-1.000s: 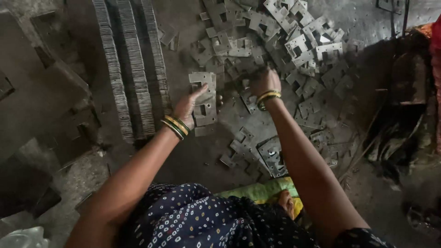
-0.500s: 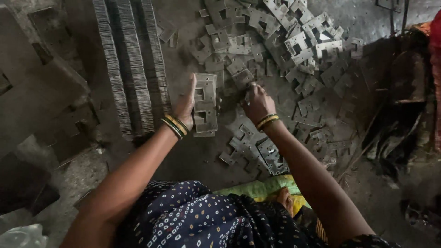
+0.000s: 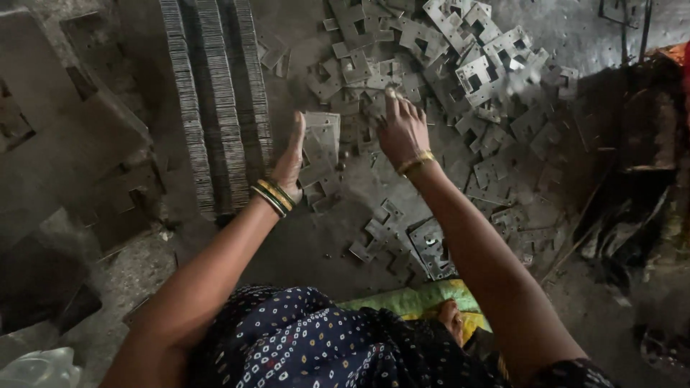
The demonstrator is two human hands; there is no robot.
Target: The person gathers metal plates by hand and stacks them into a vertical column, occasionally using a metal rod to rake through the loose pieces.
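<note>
You are seeing no labels, signs or screens. Only one possible package is showing: a crumpled clear plastic bag [image 3: 36, 368] lying at the bottom left corner, contents indiscernible.

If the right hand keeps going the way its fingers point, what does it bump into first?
Probably the loose metal plates piled just beyond the right hand; its fingertips seem nearly on them already, though depth is unclear.

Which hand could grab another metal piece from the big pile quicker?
Probably the right hand: it rests open among the loose plates, while the left hand steadies the small stack.
</note>
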